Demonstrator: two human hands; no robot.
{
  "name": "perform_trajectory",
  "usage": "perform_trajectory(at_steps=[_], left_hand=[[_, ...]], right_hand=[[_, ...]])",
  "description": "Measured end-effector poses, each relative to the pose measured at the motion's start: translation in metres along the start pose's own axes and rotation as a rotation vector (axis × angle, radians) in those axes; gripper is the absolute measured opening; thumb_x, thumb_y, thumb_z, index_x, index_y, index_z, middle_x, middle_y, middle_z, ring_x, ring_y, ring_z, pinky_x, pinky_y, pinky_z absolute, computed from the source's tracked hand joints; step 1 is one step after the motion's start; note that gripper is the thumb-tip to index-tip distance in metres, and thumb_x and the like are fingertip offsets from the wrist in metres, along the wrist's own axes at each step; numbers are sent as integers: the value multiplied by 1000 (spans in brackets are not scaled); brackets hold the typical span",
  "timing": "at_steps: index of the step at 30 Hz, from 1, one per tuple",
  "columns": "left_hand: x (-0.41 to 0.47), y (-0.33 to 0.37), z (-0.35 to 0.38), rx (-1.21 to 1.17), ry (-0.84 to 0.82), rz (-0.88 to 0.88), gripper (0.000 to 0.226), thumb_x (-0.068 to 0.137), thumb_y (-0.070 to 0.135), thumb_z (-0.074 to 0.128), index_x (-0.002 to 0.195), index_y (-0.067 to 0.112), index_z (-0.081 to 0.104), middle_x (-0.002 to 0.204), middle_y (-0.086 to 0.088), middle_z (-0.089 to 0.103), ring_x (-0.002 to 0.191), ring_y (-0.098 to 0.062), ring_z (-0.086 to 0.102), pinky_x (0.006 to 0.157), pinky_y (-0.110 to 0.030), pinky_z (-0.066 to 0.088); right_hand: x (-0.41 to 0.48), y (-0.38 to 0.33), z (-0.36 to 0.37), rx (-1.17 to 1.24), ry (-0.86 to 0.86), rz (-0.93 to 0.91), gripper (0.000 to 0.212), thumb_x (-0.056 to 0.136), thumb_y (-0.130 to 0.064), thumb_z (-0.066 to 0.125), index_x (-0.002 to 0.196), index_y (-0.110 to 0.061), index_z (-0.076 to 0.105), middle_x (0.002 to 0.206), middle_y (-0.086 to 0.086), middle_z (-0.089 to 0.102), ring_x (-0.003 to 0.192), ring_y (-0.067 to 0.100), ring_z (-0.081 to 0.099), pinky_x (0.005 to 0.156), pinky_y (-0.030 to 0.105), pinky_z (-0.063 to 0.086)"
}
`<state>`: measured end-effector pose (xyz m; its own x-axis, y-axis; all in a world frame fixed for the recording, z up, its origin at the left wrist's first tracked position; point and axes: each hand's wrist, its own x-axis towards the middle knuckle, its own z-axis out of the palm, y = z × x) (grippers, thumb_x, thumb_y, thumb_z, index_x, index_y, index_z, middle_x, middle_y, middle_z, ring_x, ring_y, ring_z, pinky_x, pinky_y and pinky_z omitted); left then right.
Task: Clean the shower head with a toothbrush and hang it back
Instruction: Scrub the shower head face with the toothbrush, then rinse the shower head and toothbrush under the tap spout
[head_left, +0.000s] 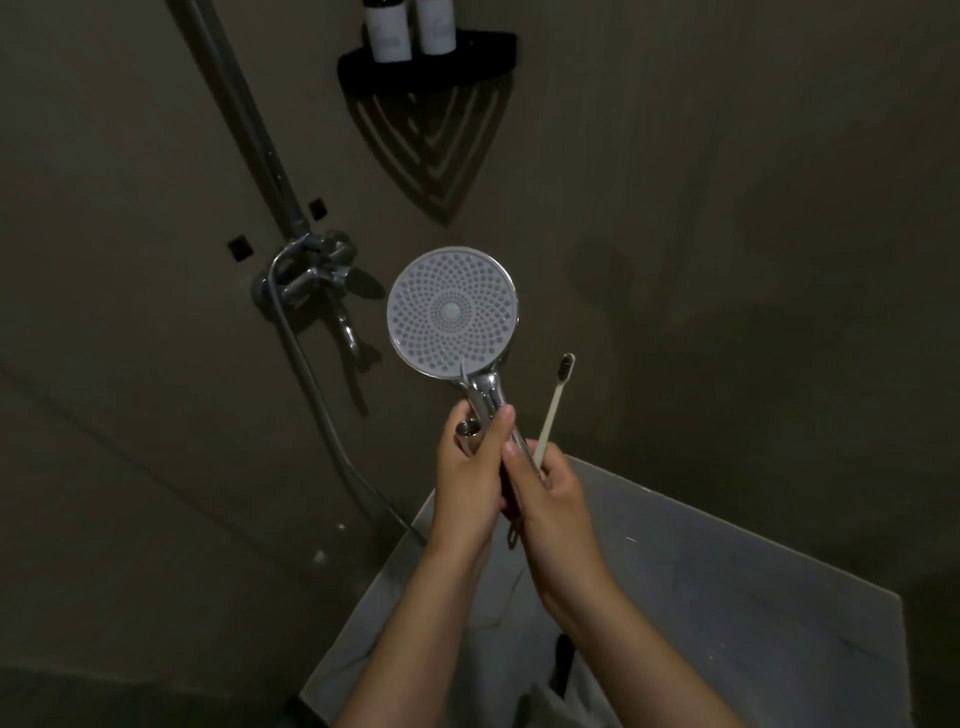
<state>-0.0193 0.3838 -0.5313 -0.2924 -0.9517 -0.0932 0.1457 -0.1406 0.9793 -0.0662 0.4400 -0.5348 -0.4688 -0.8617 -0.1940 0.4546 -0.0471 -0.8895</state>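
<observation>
The round shower head (452, 310), with a pale dotted face and a chrome handle, stands upright in the middle of the view, face toward me. My left hand (470, 475) is wrapped around the chrome handle, next to a metal hose fitting by my thumb. My right hand (550, 493) grips a cream toothbrush (555, 404) by the lower end and also touches the handle. The dark bristles point up, to the right of the shower head and apart from its face.
A chrome mixer tap (311, 275) with a riser pipe sits on the dark wall at left, and a grey hose (317, 395) runs down from it. A black corner shelf (426, 62) holds two bottles above. A pale ledge (727, 582) lies below my arms.
</observation>
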Motion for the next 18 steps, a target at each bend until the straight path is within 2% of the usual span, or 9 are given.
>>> perform_trajectory(at_steps=[2,5,8,10,12,14,16,18], left_hand=[[16,-4,-7,-10,43,-39,33,89,26,62,117,8,56,74,-4,67,62,-13,63,47,-20,45],[45,-14,-14,-16,92,-64,11,91,23,59,89,13,63,64,-2,64,56,-14,60,46,-22,44],[86,-23,-13,-33,153,-111,16,91,22,59,77,16,65,62,-3,65,58,-18,60,54,-27,42],[116,-31,-10,-36,189,-144,18,91,22,59,76,15,67,63,-5,65,62,-22,61,57,-30,43],[142,-37,-7,-34,217,-187,21,91,23,58,83,7,68,72,-15,66,68,-29,61,60,-32,45],[165,-43,-6,-34,247,-213,24,93,22,56,85,2,67,75,-20,65,63,-27,61,55,-28,47],[182,-50,-12,-13,328,-241,25,94,19,55,73,11,67,63,-9,65,54,-19,59,51,-24,49],[193,-56,-26,12,398,-278,29,93,23,56,66,22,66,61,0,60,62,-18,57,61,-30,49]], right_hand=[[18,7,5,29,-22,36,22,93,-18,54,108,-3,60,88,10,70,75,10,66,65,20,52],[49,17,10,4,-52,91,22,91,-14,57,107,0,59,74,3,65,60,3,60,57,15,48],[93,21,10,-62,-87,131,19,91,-15,58,106,-3,59,80,6,66,62,2,62,58,15,49],[124,22,8,-94,-101,162,20,91,-17,57,109,-8,58,90,7,70,70,4,67,63,16,51],[152,24,8,-118,-100,210,20,92,-20,56,110,-12,57,94,6,70,78,7,69,64,17,53],[177,29,11,-142,-88,256,22,92,-20,55,113,-11,56,93,4,68,77,9,67,60,17,52],[196,39,14,-218,-70,280,26,92,-22,56,114,-10,56,90,3,66,71,6,65,54,16,50],[207,49,17,-295,-42,300,30,89,-27,59,113,-9,56,91,5,64,69,8,62,51,17,47]])
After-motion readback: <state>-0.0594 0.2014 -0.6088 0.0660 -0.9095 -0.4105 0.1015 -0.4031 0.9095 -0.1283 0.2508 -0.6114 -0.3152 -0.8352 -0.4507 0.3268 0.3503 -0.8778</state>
